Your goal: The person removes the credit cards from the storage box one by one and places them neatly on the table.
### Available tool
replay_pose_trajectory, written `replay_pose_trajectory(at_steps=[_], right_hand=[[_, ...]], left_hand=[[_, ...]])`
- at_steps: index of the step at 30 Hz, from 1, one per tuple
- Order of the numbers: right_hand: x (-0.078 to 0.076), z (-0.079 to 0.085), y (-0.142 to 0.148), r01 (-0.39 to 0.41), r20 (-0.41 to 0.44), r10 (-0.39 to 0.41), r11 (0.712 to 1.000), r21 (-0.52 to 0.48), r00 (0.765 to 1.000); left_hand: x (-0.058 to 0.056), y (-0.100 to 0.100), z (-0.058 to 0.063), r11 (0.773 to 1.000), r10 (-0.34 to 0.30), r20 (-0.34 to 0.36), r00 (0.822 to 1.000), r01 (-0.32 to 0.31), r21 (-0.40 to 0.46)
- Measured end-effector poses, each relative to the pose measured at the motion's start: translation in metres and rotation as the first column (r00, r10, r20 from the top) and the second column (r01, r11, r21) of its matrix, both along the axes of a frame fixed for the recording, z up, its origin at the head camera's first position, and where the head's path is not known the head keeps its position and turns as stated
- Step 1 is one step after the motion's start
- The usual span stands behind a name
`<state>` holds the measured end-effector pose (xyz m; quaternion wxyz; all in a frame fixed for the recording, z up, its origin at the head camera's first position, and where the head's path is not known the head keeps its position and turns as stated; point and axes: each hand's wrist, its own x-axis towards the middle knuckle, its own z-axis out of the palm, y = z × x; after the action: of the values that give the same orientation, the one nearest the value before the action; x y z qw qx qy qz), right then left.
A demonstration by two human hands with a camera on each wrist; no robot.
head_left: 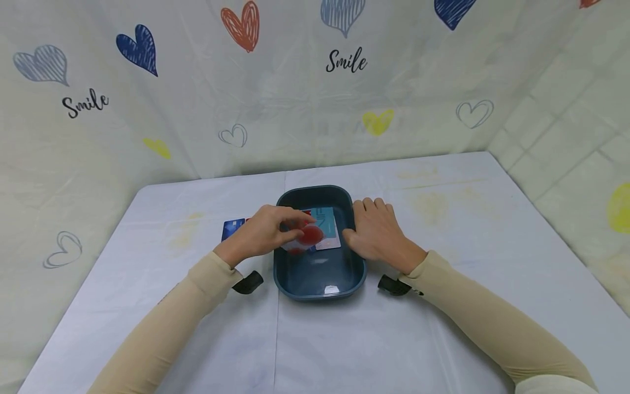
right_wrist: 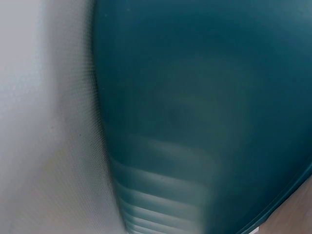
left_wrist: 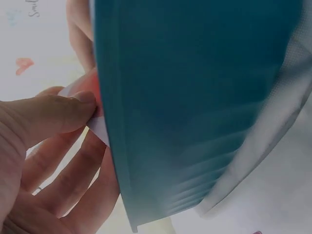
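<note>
My left hand (head_left: 268,232) reaches over the left rim of a dark blue plastic tub (head_left: 315,276). Between its thumb and fingers it pinches a card (head_left: 311,235) with a red round mark on pale ground, blurred in the head view. In the left wrist view the thumb lies on this card (left_wrist: 101,127), partly hidden by the tub's side (left_wrist: 190,107). My right hand (head_left: 376,232) grips the tub's right rim, thumb at the edge. Inside the tub lies a teal and white card (head_left: 326,224), overlapping others. The tub's outer wall (right_wrist: 195,107) fills the right wrist view.
A blue card (head_left: 231,229) lies on the table left of the tub, with a bit of red beside it, partly behind the left hand. White cloth (head_left: 467,219) covers the table. A printed curtain (head_left: 295,98) hangs along the back.
</note>
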<state>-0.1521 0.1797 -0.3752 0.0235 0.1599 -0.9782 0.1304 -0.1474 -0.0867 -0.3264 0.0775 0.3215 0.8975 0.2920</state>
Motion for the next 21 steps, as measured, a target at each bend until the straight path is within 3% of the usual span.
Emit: replay_pose_trajectory(at_steps=[12, 21], right_hand=[[0.001, 0.0, -0.001, 0.006, -0.017, -0.006, 1.0, -0.01, 1.0], [0.002, 0.001, -0.002, 0.013, -0.015, -0.013, 1.0, -0.002, 1.0]], left_hand=[[0.005, -0.003, 0.011, 1.0, 0.012, -0.076, 0.997, -0.011, 0.012], [0.009, -0.015, 0.016, 0.994, 0.108, -0.073, 0.991, -0.108, 0.009]])
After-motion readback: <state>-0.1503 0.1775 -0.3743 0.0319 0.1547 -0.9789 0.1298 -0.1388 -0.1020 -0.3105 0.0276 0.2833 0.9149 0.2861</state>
